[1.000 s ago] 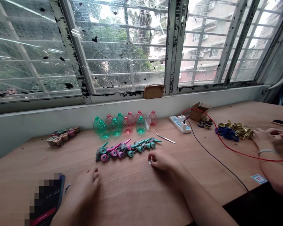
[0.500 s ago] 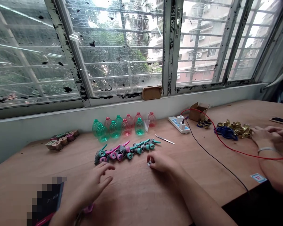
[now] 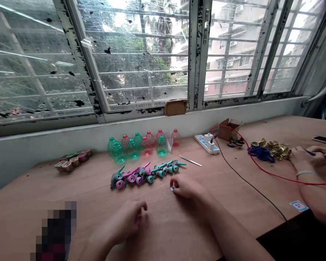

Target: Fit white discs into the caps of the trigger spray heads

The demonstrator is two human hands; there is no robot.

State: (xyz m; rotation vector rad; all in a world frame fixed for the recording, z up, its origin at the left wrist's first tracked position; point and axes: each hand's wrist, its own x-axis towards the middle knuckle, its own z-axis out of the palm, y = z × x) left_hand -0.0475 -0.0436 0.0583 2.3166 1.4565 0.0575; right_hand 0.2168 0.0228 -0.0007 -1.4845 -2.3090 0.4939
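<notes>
My left hand (image 3: 126, 223) is low over the table with its fingers curled in, slightly blurred. A small pink-purple piece (image 3: 138, 219) shows among its fingers, partly hidden, so its kind is unclear. Farther right, my right hand (image 3: 186, 186) rests on the table, thumb and fingers pinching a small whitish disc (image 3: 172, 189). Just beyond both hands lies a row of grey, pink and teal pieces with wheel-like ends (image 3: 149, 174) and thin sticking-out strips. Metal tweezers (image 3: 190, 160) lie past my right hand.
Green and red clear bottles (image 3: 132, 149) stand by the wall. Stacked coloured blocks (image 3: 74, 159) sit left. A power strip (image 3: 206, 144) with cables and an open carton (image 3: 229, 129) are right. Another person's hands (image 3: 305, 157) work beside gold pieces (image 3: 278, 149) and blue rings (image 3: 262, 153).
My left hand has moved right and down, its fingers going from spread to curled. The pink-purple piece now shows at its fingers instead of below the wrist. My right hand stays put.
</notes>
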